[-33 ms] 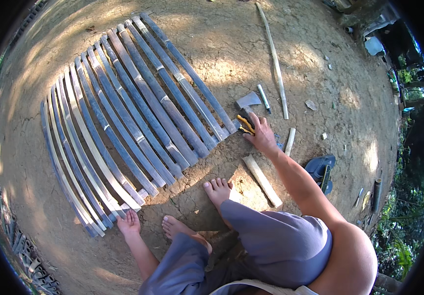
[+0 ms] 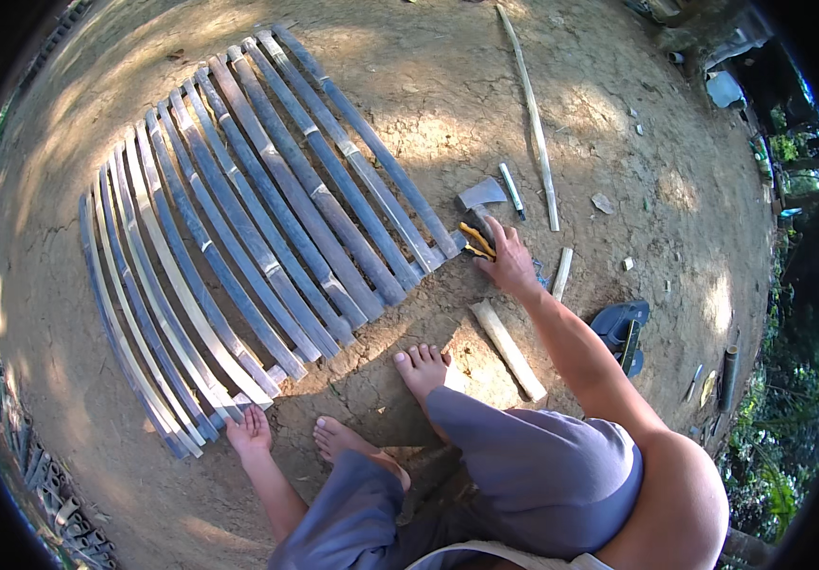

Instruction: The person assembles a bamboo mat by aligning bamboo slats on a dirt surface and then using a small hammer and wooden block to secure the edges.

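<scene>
No packages, labels, signs or screens show anywhere in the scene.

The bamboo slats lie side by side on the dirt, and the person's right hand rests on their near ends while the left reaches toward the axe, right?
Sides are swapped: in the head view the left hand rests at the bamboo slats' near ends, while the right hand reaches toward the axe.
</scene>
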`<move>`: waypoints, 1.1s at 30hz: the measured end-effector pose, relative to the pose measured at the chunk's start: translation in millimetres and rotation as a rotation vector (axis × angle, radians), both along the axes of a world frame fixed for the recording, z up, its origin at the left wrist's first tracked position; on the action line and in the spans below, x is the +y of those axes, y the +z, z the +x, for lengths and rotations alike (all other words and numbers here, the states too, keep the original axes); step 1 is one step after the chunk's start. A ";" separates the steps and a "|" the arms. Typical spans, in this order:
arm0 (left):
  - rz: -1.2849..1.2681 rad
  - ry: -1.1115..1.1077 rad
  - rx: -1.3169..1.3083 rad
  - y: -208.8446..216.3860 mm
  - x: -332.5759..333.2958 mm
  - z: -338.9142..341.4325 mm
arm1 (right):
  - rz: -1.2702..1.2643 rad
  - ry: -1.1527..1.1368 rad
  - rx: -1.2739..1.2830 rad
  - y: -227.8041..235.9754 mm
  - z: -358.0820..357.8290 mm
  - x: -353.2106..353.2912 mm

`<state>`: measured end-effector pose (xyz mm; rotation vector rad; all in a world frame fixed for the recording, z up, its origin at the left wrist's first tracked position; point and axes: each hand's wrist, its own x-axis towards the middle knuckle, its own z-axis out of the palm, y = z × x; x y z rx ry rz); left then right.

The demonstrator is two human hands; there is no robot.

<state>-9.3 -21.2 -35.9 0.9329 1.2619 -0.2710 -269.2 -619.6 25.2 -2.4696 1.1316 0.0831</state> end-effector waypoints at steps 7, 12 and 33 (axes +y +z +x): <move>-0.054 0.002 -0.020 0.9 6.9 -1.9 | -0.064 0.019 0.012 9.0 -21.2 -21.3; -0.101 -0.027 -0.049 5.1 -0.7 -5.5 | -0.214 -0.188 0.264 23.9 -54.9 -28.0; -0.129 -0.112 -0.086 5.2 -15.5 -18.0 | -0.126 0.224 -0.076 -13.0 62.9 58.0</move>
